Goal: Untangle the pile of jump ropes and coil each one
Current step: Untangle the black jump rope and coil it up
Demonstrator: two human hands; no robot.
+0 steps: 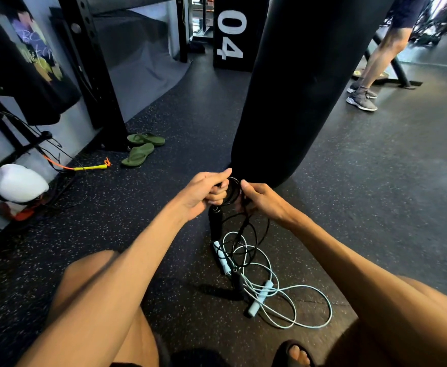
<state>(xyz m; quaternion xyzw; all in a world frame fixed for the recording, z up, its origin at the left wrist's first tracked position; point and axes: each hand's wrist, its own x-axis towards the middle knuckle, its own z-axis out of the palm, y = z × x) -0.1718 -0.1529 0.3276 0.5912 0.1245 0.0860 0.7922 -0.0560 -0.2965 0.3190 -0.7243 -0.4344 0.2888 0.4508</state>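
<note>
Both hands up in front of the punching bag [304,83], working the black jump rope [231,193]: left hand [206,193] has its fingers [218,197] clamped on a small stack of coils, right hand [263,201] is pinched on the same bundle from the other side. One black handle [215,223] hangs just below the left hand; the rest of the black cord trails down to the rubber floor [376,207] and looks crossed through the loops of the light blue jump rope [283,290], which lies loose between the knees. Main risk: pulling more black cord up while it's threaded through the blue loops, so it drags blue along or cinches a knot. Second risk: loosen either pinch and the coils spring open. Far black handle [237,280] could also snag on a blue handle [260,298].
</note>
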